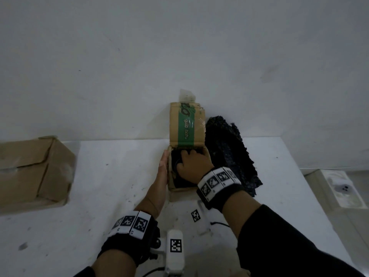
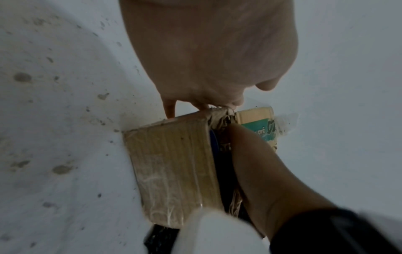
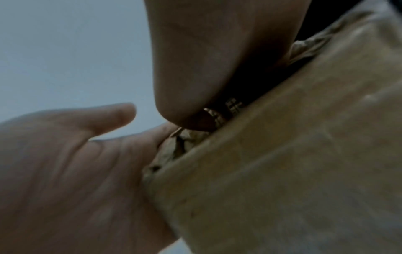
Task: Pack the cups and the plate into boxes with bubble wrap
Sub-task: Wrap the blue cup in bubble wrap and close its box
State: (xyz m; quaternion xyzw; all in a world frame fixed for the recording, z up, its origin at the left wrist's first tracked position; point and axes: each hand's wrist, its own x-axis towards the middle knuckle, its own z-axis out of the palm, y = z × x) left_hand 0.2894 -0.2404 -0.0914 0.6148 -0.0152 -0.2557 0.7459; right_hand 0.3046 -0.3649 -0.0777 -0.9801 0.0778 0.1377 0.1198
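A small cardboard box (image 1: 180, 189) stands on the white table against the wall, its lid flap (image 1: 186, 124) with a green band raised. My left hand (image 1: 163, 166) lies flat, fingers straight, against the box's left wall (image 2: 172, 163). My right hand (image 1: 192, 163) reaches down into the box, fingers curled over a dark wrapped bundle (image 1: 175, 181) that fills it. The fingertips are hidden inside. In the left wrist view the right hand (image 2: 261, 171) sits at the box opening beside a dark blue edge (image 2: 214, 146). The right wrist view shows the box wall (image 3: 282, 171) and the left hand (image 3: 76, 171).
A heap of black bubble wrap (image 1: 229, 152) lies right of the small box, touching the wall. A larger brown cardboard box (image 1: 34, 172) sits at the table's left edge. The table (image 1: 99, 196) ends at the right, where a white object (image 1: 339, 188) lies lower down.
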